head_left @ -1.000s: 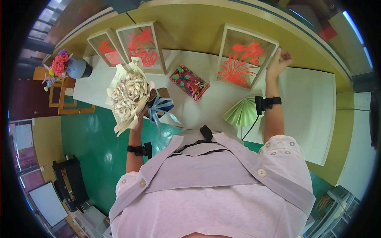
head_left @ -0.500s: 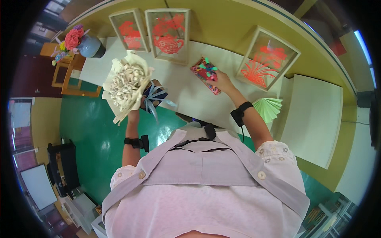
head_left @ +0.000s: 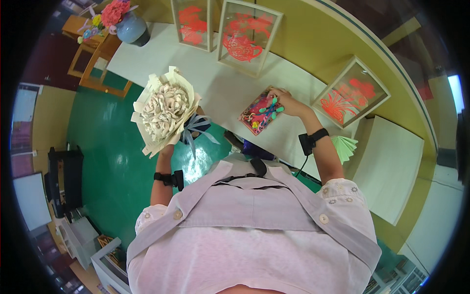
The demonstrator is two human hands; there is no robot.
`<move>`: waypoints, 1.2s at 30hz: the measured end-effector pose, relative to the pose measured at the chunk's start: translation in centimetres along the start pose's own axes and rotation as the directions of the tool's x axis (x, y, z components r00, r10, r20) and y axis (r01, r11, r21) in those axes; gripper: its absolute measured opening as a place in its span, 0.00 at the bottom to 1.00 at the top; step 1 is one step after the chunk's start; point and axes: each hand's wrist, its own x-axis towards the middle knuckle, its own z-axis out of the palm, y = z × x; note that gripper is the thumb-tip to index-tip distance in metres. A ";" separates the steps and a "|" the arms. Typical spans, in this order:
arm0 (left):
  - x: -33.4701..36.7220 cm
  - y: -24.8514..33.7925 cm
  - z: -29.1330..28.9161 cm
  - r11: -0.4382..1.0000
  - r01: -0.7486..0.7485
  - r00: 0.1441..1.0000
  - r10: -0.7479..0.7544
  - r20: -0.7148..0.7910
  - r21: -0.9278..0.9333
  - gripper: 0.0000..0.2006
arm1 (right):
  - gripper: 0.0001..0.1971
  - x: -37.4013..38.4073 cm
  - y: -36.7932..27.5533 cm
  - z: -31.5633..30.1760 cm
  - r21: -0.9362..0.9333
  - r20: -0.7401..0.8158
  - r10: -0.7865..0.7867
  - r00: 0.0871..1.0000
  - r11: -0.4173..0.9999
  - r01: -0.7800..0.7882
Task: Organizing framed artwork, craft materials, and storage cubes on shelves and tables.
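A bouquet of cream paper flowers (head_left: 164, 109) in pale wrapping, tied with a blue-grey ribbon (head_left: 201, 128), is held at the left, above the floor beside the table edge. My left hand (head_left: 169, 148) comes up beneath it and is mostly hidden behind the wrapping, closed on it as far as I can see. Over the white table, my right hand (head_left: 290, 104) grips the far right edge of a small colourful decorated panel (head_left: 258, 115). Raised blue, green and yellow shapes cover its face, which tilts toward me.
White-framed red paper-cut pictures (head_left: 247, 39) stand along the back of the white table (head_left: 161, 54), another frame (head_left: 353, 93) at the right. A blue vase with flowers (head_left: 132, 29) stands at the far left. A light green paper fan (head_left: 343, 148) lies right of my forearm.
My right hand has turned the decorated panel so that its face shows more. The bouquet has shifted slightly right and tipped, showing its flowers more squarely. The whole view has rotated a little.
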 end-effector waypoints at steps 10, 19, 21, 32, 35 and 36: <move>-2.3 -0.7 -0.8 0.995 -0.008 0.994 -0.003 -0.107 -0.098 0.15 | 0.19 4.7 1.3 4.0 0.419 -0.460 0.543 0.703 0.830 -0.368; -1.9 -1.3 -1.4 0.991 -0.016 0.986 -0.007 -0.167 -0.135 0.17 | 0.13 7.0 -4.0 9.8 0.875 -0.116 0.399 0.910 0.475 -0.097; -1.6 -0.6 -1.3 0.989 -0.042 0.992 0.024 -0.126 -0.142 0.17 | 0.18 7.1 -2.5 9.5 0.721 -0.186 0.295 0.937 0.689 -0.073; -1.4 -1.0 -2.1 0.983 -0.058 0.977 0.020 -0.214 -0.172 0.16 | 0.11 9.6 -0.4 8.0 0.270 -0.583 0.088 0.808 0.959 0.090; -1.7 -0.2 -2.2 0.994 -0.041 0.976 0.019 -0.217 -0.100 0.16 | 0.15 10.0 -0.5 8.7 0.225 -0.588 0.107 0.802 0.974 0.035; -2.0 -0.2 -2.5 0.996 -0.035 0.977 0.017 -0.213 -0.082 0.16 | 0.19 9.7 -1.3 8.2 0.048 -0.538 0.148 0.830 0.988 -0.145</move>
